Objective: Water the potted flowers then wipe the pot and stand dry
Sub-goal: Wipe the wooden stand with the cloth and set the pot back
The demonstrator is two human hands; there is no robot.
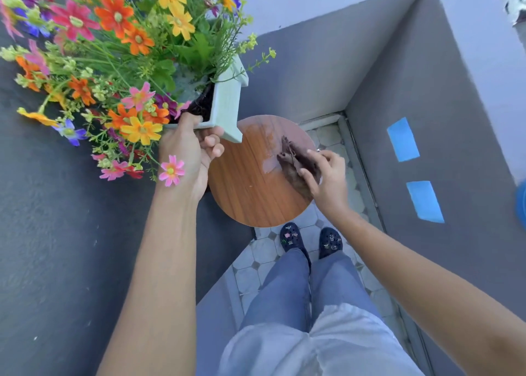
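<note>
**Stand Top Under Cloth, Pot Held Clear**

From my remote seat I read the head view as follows.

1. Left hand (187, 148): I see it clamped on the near rim of the pale green square pot (225, 105), thumb over the edge, fingers curled underneath. The pot is tilted and held off the stand, up and to the left of it, with one lower corner overlapping the round top's far-left edge in the view. I cannot tell whether that corner touches the wood.

2. Flowers (113, 48): orange, yellow, pink and purple blooms spread out of the pot toward the left. Dark soil shows inside the rim.

3. Right hand (324, 173): fingers closed on a bunched brown cloth (296, 162), pressing it onto the right part of the stand (247, 188), a round wood-grain top. A pale wet smear lies on the wood just left of the cloth.

4. Surroundings: the stand sits on a tiled floor (256, 262) between grey walls. Two blue tape patches (402, 139) mark the right wall. The person's jeans and dark shoes (290, 236) are below the stand, near its front edge.
</note>
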